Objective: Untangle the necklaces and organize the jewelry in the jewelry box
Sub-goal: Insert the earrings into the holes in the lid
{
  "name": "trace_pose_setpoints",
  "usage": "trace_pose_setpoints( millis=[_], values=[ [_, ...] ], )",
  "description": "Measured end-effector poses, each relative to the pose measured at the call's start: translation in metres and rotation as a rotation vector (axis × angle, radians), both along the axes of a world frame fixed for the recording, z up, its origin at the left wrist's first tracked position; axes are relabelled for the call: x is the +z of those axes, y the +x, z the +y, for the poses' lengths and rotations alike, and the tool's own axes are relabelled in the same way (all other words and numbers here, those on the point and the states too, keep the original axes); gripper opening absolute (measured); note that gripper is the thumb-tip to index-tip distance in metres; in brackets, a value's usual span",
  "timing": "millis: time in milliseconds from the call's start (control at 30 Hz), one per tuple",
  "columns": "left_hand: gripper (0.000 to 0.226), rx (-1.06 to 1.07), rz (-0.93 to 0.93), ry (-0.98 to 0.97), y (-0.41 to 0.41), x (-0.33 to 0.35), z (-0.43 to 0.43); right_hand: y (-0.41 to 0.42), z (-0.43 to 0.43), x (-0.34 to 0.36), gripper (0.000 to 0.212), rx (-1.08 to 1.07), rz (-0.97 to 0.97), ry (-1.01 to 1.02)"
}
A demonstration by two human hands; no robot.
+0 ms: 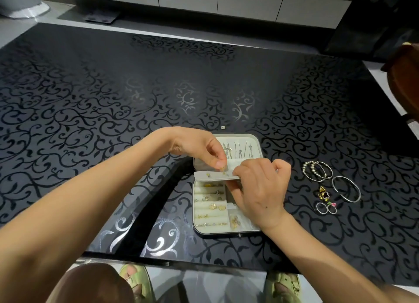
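A pale jewelry box (195, 221) lies open near the table's front edge. Several necklaces (238, 149) hang in its raised lid, and rings and earrings sit in the slotted base. A flat earring panel (212, 176) is lifted above the base. My right hand (260, 189) grips the panel's right end. My left hand (204, 149) pinches a small gold earring (224, 170) at the panel's top face. The right part of the base is hidden under my right hand.
Right of the box lie beaded and silver bangles (317, 171), an open silver bangle (347, 189), a gold charm bracelet (324, 192) and two small rings (326, 208). A tiny round piece (223, 127) sits behind the box. The glossy black patterned table (90, 98) stretches far back and left.
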State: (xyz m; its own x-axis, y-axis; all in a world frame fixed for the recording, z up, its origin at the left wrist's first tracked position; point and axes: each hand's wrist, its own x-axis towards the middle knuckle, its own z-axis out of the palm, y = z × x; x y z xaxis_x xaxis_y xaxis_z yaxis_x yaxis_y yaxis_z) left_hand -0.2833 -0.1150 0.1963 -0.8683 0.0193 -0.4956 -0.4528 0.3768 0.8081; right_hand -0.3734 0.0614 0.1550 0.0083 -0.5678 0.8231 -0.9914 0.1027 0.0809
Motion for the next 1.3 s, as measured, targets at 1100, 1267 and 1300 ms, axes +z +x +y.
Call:
trace_pose_setpoints(
  millis=[1100,1267,1300],
  values=[
    [0.004,-0.283,0.004,-0.568,-0.024,0.032,0.011,-0.005,-0.005,0.006,0.029,0.034,-0.047,-0.004],
    [0.002,-0.231,-0.001,-0.545,-0.016,0.028,0.01,-0.006,-0.005,0.005,0.033,0.036,-0.044,0.01],
    [0.003,-0.209,0.012,-0.528,-0.013,0.027,0.01,-0.007,-0.005,0.004,0.039,0.033,-0.05,0.032]
  ],
)
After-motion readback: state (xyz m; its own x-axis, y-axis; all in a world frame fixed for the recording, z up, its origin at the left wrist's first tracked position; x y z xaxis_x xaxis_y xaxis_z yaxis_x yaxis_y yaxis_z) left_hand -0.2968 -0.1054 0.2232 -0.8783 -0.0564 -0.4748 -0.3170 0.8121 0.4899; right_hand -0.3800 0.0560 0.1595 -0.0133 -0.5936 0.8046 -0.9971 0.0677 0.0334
